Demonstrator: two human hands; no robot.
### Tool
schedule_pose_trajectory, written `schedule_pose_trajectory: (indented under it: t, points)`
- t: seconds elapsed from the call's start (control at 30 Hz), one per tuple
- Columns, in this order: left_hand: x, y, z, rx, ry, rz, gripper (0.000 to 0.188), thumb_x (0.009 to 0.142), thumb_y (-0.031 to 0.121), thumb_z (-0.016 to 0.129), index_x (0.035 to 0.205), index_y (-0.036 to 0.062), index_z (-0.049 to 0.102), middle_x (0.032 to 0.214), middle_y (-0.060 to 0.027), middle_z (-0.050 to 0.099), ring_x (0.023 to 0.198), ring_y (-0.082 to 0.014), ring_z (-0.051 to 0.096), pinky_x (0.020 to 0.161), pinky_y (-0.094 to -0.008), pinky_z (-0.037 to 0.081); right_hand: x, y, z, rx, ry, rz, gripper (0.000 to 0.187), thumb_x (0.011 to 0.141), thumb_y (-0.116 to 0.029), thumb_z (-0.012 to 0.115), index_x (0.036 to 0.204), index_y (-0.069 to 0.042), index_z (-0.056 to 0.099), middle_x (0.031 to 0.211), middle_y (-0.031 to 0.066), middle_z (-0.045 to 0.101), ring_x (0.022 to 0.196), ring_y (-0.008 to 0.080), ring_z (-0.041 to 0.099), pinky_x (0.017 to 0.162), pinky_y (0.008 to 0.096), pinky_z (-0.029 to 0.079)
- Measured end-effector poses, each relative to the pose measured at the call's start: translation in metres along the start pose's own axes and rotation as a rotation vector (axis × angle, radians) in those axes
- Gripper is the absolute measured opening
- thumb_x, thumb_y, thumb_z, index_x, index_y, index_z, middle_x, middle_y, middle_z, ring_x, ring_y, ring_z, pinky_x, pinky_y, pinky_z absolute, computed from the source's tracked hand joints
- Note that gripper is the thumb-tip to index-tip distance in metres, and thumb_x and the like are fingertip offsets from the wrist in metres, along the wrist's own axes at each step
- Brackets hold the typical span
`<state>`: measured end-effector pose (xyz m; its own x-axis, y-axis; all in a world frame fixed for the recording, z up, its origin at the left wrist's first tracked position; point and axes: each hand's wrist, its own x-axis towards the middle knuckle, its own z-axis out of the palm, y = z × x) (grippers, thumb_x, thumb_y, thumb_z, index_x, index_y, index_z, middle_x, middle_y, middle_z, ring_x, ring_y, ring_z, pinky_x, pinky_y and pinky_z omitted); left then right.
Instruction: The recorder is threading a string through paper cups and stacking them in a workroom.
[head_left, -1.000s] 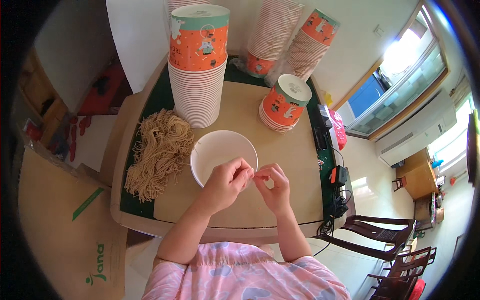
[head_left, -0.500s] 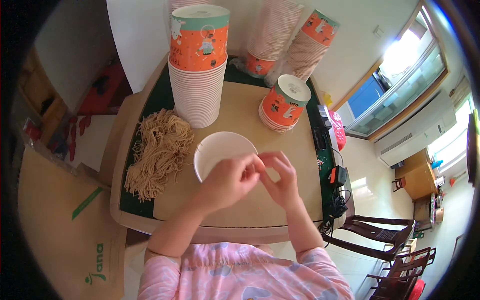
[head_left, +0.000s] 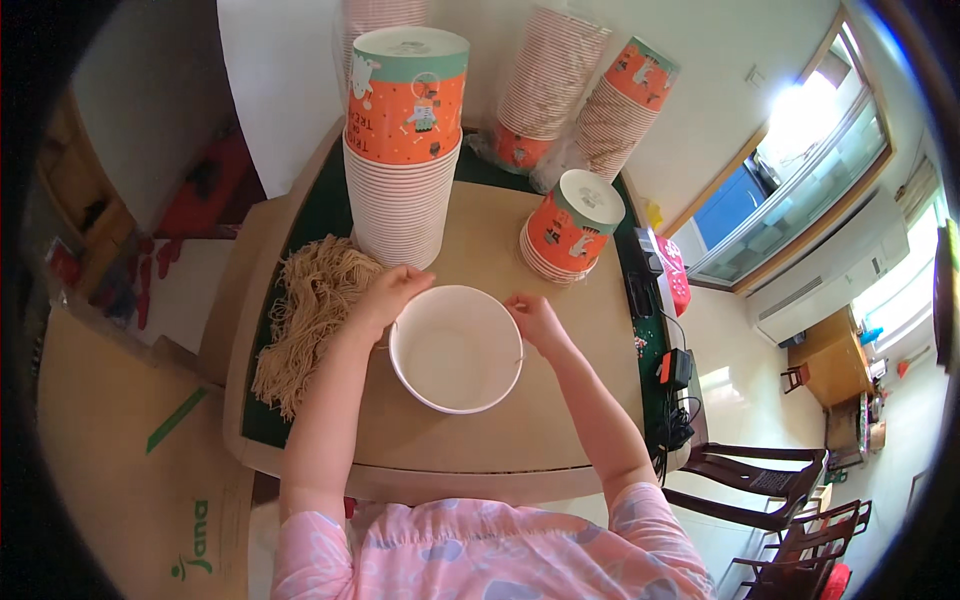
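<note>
A white-lined paper bucket (head_left: 455, 365) stands mouth up on the table in front of me. At its far left side my left hand (head_left: 393, 297) is closed, fingertips against the rim. My right hand (head_left: 534, 320) pinches at the far right of the rim; its fingertips are partly hidden. A short bit of cord (head_left: 521, 358) shows at the bucket's right edge. Left of the bucket lies a loose heap of beige cotton cord (head_left: 315, 320), close to my left forearm.
A tall stack of upturned orange-and-green paper buckets (head_left: 405, 150) rises behind the cord. A shorter stack (head_left: 572, 228) stands at the right. Farther back are bagged stacks (head_left: 550, 80). A black adapter with cables (head_left: 676, 370) lies along the table's right edge, near a dark chair (head_left: 750, 475).
My hands have parted from their meeting above the bucket and moved to its two sides. The bucket now sits a little nearer to me, its inside fully visible.
</note>
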<state>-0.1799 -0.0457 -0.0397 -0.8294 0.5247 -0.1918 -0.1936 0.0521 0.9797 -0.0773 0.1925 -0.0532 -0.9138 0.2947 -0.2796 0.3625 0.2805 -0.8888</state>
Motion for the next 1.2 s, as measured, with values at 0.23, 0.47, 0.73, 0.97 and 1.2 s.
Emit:
schedule_pose_trajectory:
  t: [0.23,0.47,0.73,0.97,1.2]
  points:
    - [-0.036,0.021,0.030,0.515,0.061,0.488,0.015,0.077,0.005,0.069,0.089,-0.0021,0.064,0.076,-0.0071,0.057,0.067,-0.0149,0.054,0.062,-0.0291,0.045,-0.018,0.027,0.006,0.217,-0.173,-0.150,0.029,0.089,-0.018,0.062,0.109,0.003,0.061,0.094,0.0036,0.066,0.081,0.0108,0.059,0.071,0.0266,0.049]
    - [-0.063,0.047,0.050,0.544,0.109,0.802,0.022,0.078,0.009,0.070,0.099,0.0070,0.064,0.098,-0.0106,0.057,0.085,-0.0268,0.059,0.072,-0.0349,0.048,-0.027,0.000,-0.079,0.400,0.018,-0.132,0.016,0.090,-0.016,0.057,0.095,-0.002,0.061,0.092,0.0055,0.064,0.080,0.0135,0.060,0.068,0.0290,0.050]
    - [-0.168,0.049,0.120,-0.229,-0.942,0.995,0.011,0.092,0.011,0.054,0.100,0.0083,0.062,0.104,-0.0092,0.060,0.099,-0.0224,0.057,0.082,-0.0336,0.048,-0.028,-0.147,-0.176,-0.650,1.075,-1.084,0.011,0.080,-0.007,0.067,0.080,-0.003,0.057,0.104,0.0118,0.059,0.096,0.0268,0.055,0.082,0.0357,0.045]
    - [-0.194,-0.006,0.157,-0.248,-1.097,0.951,0.018,0.087,0.022,0.055,0.085,0.0067,0.064,0.087,-0.0130,0.062,0.083,-0.0269,0.058,0.074,-0.0390,0.046,0.057,-0.104,-0.157,-0.971,0.809,-1.006,0.008,0.076,-0.009,0.068,0.083,-0.008,0.064,0.117,0.0114,0.057,0.106,0.0331,0.053,0.091,0.0423,0.044]
    - [-0.218,-0.036,0.181,-0.273,-1.221,0.848,0.029,0.083,0.030,0.054,0.074,0.0053,0.065,0.074,-0.0161,0.063,0.071,-0.0304,0.059,0.069,-0.0432,0.045,0.065,-0.066,-0.101,-1.274,0.719,-0.985,0.014,0.069,-0.010,0.067,0.081,-0.015,0.064,0.101,0.0040,0.056,0.096,0.0274,0.050,0.086,0.0436,0.037]
